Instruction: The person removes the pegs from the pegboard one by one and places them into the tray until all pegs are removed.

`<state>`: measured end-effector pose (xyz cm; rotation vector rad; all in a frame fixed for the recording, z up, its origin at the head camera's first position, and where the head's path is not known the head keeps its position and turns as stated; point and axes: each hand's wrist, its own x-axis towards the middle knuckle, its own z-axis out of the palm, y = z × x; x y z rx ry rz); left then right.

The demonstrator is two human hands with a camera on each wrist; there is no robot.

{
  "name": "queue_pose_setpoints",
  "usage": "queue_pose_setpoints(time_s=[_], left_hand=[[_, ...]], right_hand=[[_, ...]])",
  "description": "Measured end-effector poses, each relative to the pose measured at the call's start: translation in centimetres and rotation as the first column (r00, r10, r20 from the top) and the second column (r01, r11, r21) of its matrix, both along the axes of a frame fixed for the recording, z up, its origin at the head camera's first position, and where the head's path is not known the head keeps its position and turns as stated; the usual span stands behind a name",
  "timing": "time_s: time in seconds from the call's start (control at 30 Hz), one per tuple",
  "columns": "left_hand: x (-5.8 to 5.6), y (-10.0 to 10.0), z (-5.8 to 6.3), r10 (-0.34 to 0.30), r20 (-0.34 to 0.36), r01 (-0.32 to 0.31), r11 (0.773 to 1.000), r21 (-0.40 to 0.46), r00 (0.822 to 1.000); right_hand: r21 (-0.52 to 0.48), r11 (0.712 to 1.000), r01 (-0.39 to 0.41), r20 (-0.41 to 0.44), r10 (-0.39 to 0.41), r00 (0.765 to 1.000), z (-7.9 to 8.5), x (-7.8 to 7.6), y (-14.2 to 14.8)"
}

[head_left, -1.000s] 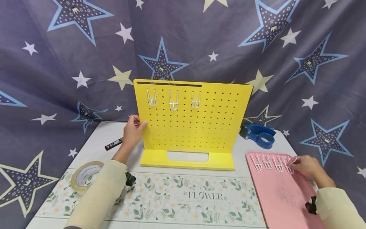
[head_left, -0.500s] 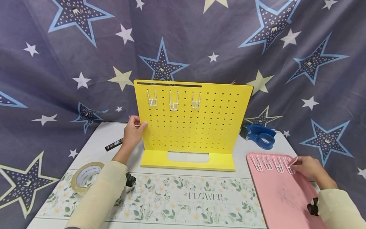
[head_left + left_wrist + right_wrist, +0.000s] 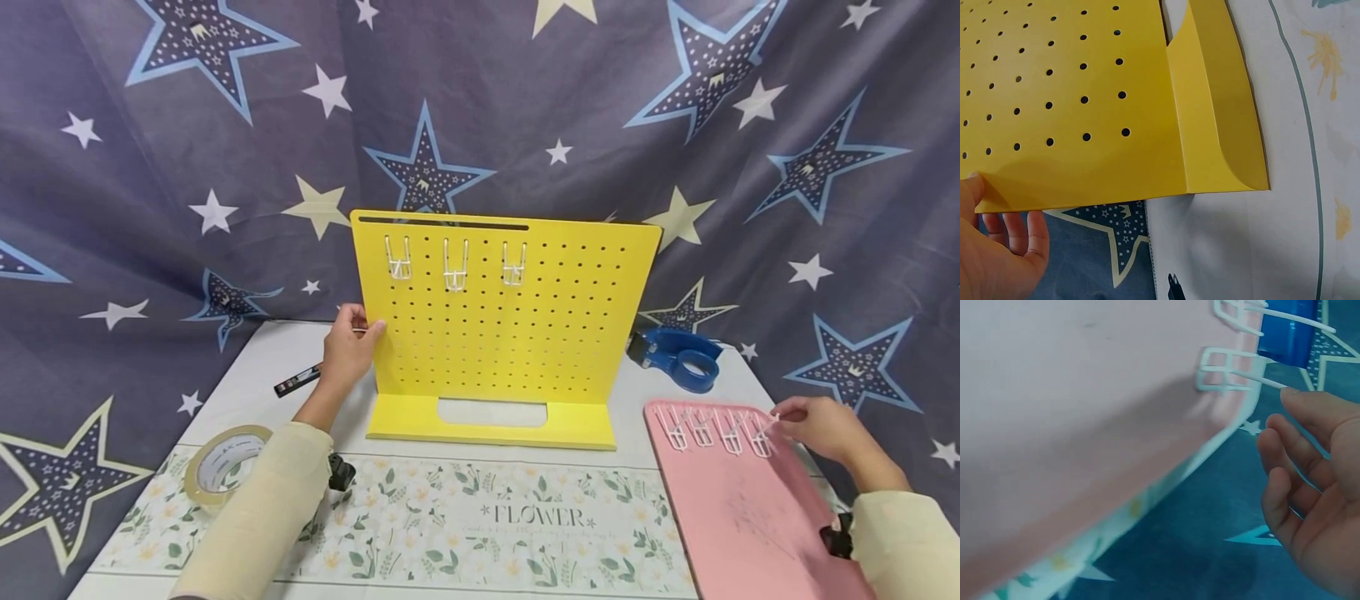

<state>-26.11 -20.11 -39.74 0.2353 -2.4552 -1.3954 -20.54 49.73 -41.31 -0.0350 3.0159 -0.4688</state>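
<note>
A yellow pegboard [image 3: 495, 325] stands upright on the table. My left hand [image 3: 348, 346] grips its left edge, the thumb on the front and the other fingers behind. Three white wire hooks [image 3: 455, 265] hang near the board's top left. My right hand [image 3: 825, 429] is at the far right corner of a pink tray [image 3: 742, 517]. There it pinches the prong end of the rightmost white wire hook [image 3: 1216, 369]; the thumb hides part of the grip. That hook lies on the tray's far rim beside several like it [image 3: 701, 429].
A blue tape dispenser [image 3: 686, 358] stands behind the tray. A roll of clear tape [image 3: 225, 462] lies at the left, and a black pen-like item [image 3: 298, 379] lies partly behind my left arm. A starry curtain [image 3: 487, 100] hangs behind the table.
My right hand has shifted slightly right, its fingers now at the prong's outer end. The hook beneath it shows more fully. My left hand and the pegboard stay put.
</note>
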Motion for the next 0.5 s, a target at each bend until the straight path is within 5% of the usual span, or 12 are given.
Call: queue_pose_setpoints(time_s=[0.33, 0.5], left_hand=[[0.1, 0.1, 0.0, -0.001, 0.000, 0.001, 1.000, -0.001, 1.000], [-0.1, 0.1, -0.2, 0.002, -0.002, -0.002, 1.000, 0.002, 1.000]], right_hand=[[0.024, 1.000, -0.016, -0.080, 0.018, 0.997, 2.7, -0.1, -1.0], [0.029, 1.000, -0.006, -0.186, 0.012, 0.982, 4.5, -0.3, -3.5]])
